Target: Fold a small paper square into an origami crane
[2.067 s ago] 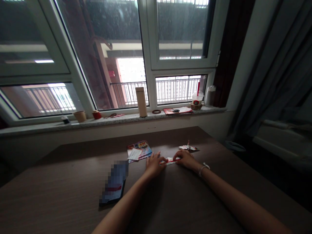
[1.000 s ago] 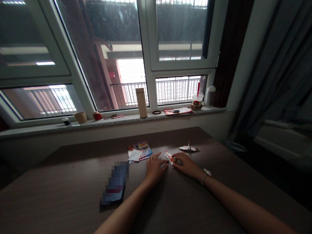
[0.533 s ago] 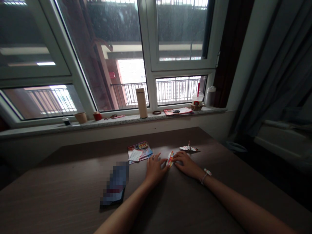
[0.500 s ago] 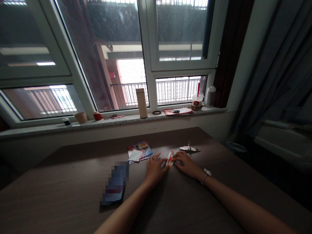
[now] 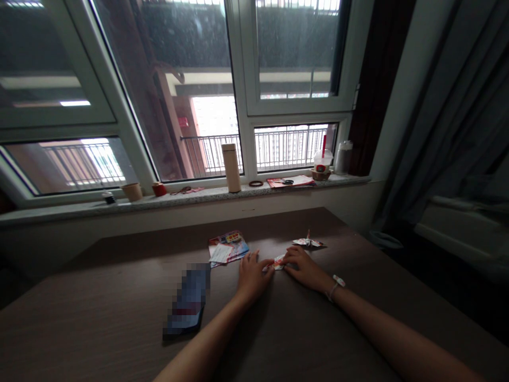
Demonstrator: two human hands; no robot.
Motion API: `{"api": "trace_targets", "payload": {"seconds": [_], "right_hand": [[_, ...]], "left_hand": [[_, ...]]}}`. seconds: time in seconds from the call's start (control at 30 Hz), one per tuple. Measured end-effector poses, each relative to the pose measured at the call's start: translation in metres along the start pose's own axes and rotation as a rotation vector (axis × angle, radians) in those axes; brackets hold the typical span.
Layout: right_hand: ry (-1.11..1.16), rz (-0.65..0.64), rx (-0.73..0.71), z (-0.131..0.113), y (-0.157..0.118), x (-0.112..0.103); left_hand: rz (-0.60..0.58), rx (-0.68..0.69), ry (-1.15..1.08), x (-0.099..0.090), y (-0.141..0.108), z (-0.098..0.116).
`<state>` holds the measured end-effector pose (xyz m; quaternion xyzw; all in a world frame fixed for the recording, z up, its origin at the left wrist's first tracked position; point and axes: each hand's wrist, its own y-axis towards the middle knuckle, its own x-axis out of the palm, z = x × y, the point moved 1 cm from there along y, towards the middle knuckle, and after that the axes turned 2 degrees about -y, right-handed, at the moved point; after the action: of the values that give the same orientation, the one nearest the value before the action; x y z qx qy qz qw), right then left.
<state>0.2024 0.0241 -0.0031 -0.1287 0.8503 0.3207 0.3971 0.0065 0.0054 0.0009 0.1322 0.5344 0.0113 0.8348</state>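
Between my hands a small folded piece of printed paper [image 5: 279, 262], white with red and orange, lies on the brown table [image 5: 131, 276]. My left hand [image 5: 253, 276] has its thumb and fingertips on the paper's left end. On its right end press the fingertips of my right hand [image 5: 301, 268], which has a bracelet [image 5: 336, 286] at the wrist. Parts of the paper are hidden under the fingers. Just beyond my right hand sits a folded paper crane [image 5: 308, 242]. Colourful printed leaflets [image 5: 234, 246] with a white slip on top lie past my left hand.
A phone [image 5: 186, 302], blurred out, lies left of my left forearm. Along the windowsill [image 5: 202, 195] stand a tan bottle [image 5: 231, 168], a paper cup [image 5: 132, 192], a red spool [image 5: 159, 189], scissors [image 5: 288, 182] on papers, a drink cup with a straw [image 5: 321, 160] and a grey bottle [image 5: 342, 157].
The folded paper has turned from standing nearly lengthwise away from me to lying crosswise between my hands. Both hands have hardly shifted.
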Motion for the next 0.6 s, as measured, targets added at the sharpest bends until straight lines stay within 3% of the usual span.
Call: {"api": "trace_targets", "payload": {"seconds": [0.2,0.6], "right_hand": [[0.01,0.034,-0.026,-0.0034,-0.0015,0.0001],[0.02,-0.033,0.036,-0.0006,-0.0001,-0.0008]], "left_hand": [[-0.033,-0.01,0.022,0.0007,0.0011,-0.0008],[0.001,0.01,0.036,-0.0006,0.0009,0.0001]]}}
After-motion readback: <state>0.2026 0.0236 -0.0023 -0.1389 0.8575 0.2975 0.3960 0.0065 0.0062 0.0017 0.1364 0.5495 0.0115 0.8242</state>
